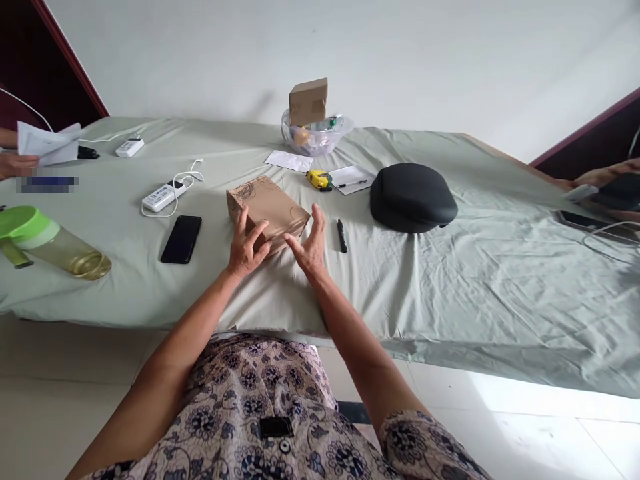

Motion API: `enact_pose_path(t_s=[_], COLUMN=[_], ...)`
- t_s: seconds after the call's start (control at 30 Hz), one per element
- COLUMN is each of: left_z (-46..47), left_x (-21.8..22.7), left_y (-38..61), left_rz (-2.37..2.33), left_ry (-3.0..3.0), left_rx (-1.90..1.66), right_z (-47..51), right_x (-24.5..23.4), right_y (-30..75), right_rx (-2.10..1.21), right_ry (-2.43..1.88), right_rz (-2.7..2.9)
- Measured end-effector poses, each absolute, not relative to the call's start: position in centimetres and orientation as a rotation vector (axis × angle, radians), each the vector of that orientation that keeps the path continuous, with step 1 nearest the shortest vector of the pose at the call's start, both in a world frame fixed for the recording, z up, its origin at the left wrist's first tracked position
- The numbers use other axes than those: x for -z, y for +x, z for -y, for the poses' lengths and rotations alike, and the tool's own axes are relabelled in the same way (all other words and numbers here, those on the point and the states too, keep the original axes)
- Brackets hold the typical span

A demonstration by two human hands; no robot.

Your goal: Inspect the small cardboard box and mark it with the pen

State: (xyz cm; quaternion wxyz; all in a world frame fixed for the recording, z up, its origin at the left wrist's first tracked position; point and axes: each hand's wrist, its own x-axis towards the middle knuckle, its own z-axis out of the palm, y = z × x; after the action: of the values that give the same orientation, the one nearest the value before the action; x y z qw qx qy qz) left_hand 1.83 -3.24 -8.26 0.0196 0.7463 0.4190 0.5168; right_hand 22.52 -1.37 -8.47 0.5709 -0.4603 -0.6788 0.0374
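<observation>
A brown cardboard box (277, 207) with dark scribbled lines near its far left corner lies on the cloth-covered table in front of me. My left hand (245, 247) rests at its near left side, fingers spread over the edge and top. At the near right corner is my right hand (311, 245), thumb and fingers apart, close against the box. Neither hand is closed around it. Just right of my right hand lies a black marker (342, 235). A black phone (181, 239) lies flat to the left of the box.
Behind the box are a yellow tape measure (319, 179), papers (290, 160) and a clear bowl (316, 137) holding a smaller box (309, 101). A black case (413, 198) stands right; a white power strip (165, 196) and green-lidded bottle (55, 243) lie left. Other people's hands show at both sides.
</observation>
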Motion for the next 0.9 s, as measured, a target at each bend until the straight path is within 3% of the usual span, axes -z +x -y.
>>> enact_pose_path(t_s=[0.23, 0.53, 0.9], left_z=[3.4, 3.4, 3.1], left_x=[8.0, 7.9, 7.4], left_y=[2.1, 1.6, -0.3], left_rz=[-1.317, -1.253, -1.288], left_ry=[2.327, 2.239, 2.032], left_rx=[-1.532, -1.516, -1.741], right_z=[1.8, 0.1, 0.7], right_x=[8.3, 8.2, 8.0], right_y=[21.1, 24.1, 23.8], right_rx=[-0.087, -0.673, -0.808], right_ry=[-1.121, -1.093, -1.047], right_rz=[1.505, 1.202, 1.407])
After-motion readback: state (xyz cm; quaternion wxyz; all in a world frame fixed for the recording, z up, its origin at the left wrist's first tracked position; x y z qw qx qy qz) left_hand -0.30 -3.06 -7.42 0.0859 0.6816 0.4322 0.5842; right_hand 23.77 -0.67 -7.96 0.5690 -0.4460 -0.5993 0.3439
